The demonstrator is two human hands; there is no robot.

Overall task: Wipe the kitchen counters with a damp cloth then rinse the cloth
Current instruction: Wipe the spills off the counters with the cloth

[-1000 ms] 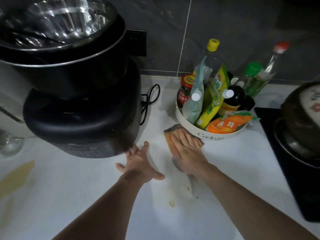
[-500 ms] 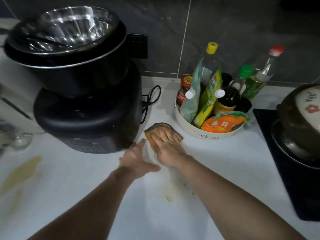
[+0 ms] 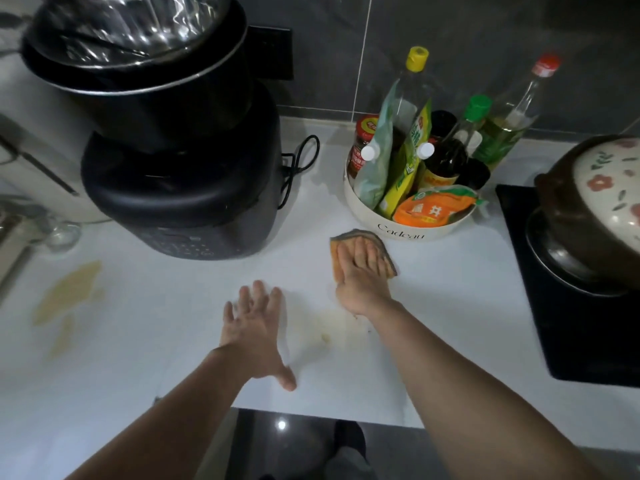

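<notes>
Two bare forearms, no sleeves, left hand & right hand ungloved, no rings/watch

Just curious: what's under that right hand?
An orange cloth with a grey edge lies flat beneath the right hand on the white counter. The cloth's middle is covered.

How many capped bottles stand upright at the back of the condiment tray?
3: a yellow-capped bottle at the tray's back left, a green-capped one in the middle, a red-capped one at right. Packets in front may hide others.
</notes>
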